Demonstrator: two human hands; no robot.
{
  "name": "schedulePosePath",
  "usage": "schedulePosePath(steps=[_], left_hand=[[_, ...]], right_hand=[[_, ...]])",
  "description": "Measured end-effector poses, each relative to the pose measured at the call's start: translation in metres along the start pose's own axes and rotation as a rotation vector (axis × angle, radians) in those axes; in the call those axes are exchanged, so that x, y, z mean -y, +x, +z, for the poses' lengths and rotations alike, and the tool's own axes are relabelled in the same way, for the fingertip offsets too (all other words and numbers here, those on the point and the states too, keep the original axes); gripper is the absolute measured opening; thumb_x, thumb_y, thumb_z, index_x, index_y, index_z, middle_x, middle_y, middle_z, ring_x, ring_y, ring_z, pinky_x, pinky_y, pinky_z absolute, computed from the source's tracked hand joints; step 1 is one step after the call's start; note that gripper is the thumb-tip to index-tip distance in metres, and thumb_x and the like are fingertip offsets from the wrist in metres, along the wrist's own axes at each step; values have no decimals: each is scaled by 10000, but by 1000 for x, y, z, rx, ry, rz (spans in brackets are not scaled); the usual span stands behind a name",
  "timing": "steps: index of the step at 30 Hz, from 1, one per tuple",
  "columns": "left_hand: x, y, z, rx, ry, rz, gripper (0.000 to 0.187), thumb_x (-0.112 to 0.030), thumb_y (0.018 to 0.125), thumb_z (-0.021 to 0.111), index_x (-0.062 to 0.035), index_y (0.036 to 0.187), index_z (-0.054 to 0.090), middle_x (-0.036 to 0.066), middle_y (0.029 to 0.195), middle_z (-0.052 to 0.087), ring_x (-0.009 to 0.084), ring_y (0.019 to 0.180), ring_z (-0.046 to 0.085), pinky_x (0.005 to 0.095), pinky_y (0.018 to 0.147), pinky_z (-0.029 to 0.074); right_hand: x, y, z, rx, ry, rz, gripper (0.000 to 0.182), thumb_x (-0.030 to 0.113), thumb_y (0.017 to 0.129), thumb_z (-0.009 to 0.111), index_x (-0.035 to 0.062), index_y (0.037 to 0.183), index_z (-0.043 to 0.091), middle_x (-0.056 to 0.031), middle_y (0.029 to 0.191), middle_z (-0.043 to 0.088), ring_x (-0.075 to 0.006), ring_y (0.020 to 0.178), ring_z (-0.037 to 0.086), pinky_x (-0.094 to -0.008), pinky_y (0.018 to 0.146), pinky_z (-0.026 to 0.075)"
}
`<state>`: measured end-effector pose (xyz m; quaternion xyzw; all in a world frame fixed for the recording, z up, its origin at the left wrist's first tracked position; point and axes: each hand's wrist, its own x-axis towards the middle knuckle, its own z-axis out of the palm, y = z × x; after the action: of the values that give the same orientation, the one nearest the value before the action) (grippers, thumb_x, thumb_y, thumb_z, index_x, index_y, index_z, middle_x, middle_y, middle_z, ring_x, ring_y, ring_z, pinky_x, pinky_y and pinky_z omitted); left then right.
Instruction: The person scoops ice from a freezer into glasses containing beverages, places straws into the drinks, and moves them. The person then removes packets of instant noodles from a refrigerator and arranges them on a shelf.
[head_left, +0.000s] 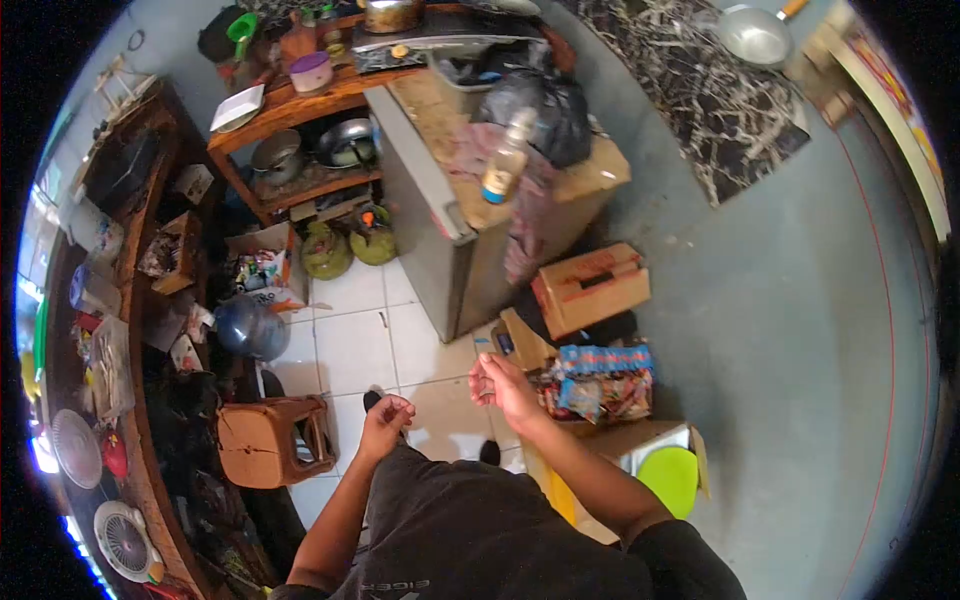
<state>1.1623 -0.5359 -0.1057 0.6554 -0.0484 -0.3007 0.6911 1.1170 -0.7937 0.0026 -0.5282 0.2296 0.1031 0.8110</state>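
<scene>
My left hand (pixel 385 425) is held in front of my body over the white tiled floor (pixel 355 350), its fingers curled together; whether something small is between them cannot be made out. To its right and a little higher, my right hand (pixel 503 390) is raised with the fingers bent and pressed near the thumb, and anything in it is too small to tell. The hands are apart. Nearest my right hand is a box of colourful packets (pixel 600 385). A brown plastic stool (pixel 270 442) stands to the left of my left hand.
A small fridge (pixel 420 190) stands ahead, with a bottle (pixel 506 168) and black bag (pixel 545 110) on top. Wooden shelves (pixel 150 400) line the left side. A cardboard box (pixel 592 290) lies at the right wall, and a green lid (pixel 668 482) sits lower right.
</scene>
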Motion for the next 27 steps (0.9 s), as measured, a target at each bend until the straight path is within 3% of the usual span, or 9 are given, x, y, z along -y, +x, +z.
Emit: schedulePosePath(steps=[9,12,13,15,16,18,20,23,27], left_hand=[[-92,92,-172,-100,41,112,131,-164,943,681,-43,939,631,-5,818,637,75,739,581,255,691,488],[-141,147,-211,-102,325,169,167,-189,924,707,-39,928,633,-5,772,628,67,732,565,272,677,477],[-163,171,-215,-79,337,169,167,-189,924,707,-39,928,633,-5,772,628,67,732,565,272,677,477],[-204,221,-220,-44,467,351,186,-194,911,716,-31,939,631,32,807,644,119,773,601,297,708,487],[-220,250,-219,-22,475,352,186,-194,911,716,-31,939,631,32,807,644,119,773,601,297,708,487],[-249,306,-214,61,610,533,223,-191,873,740,-29,976,626,77,929,661,221,892,630,332,788,498],[-285,348,-199,99,671,630,251,-186,850,751,-37,1006,623,93,1011,649,262,966,617,345,832,495],[-331,403,-176,180,814,785,348,-189,808,773,-59,1087,609,115,1168,608,323,1095,578,389,913,477],[-355,457,-164,251,997,912,506,-219,774,792,-96,1213,572,127,1346,513,355,1227,506,470,996,428]], right_hand=[[44,153,137,18,-63,-44,335,441,1002,539,115,940,587,14,837,605,-89,700,576,-264,643,471],[69,187,164,1,-115,-270,226,302,970,639,81,952,596,7,848,620,-85,720,569,-249,644,458],[80,201,169,-19,-100,-278,226,302,970,639,81,952,596,7,848,620,-85,720,569,-249,644,458],[101,227,179,-187,-441,-483,208,260,945,666,66,964,594,-5,845,627,-97,729,570,-264,643,461],[118,236,185,-262,-521,-540,201,223,911,688,62,982,590,-41,874,627,-147,753,575,-300,660,469],[146,269,188,-367,-634,-647,197,211,897,694,63,978,593,-56,886,619,-177,774,575,-317,682,472],[172,297,185,-476,-807,-744,213,185,857,706,74,997,589,-106,962,589,-281,882,567,-376,774,467],[192,348,174,-615,-1036,-951,252,185,848,712,82,1031,572,-113,1012,576,-322,968,554,-396,827,452],[213,382,182,-653,-1123,-828,339,269,840,712,92,1090,566,-110,1143,553,-335,1065,526,-461,877,419]])
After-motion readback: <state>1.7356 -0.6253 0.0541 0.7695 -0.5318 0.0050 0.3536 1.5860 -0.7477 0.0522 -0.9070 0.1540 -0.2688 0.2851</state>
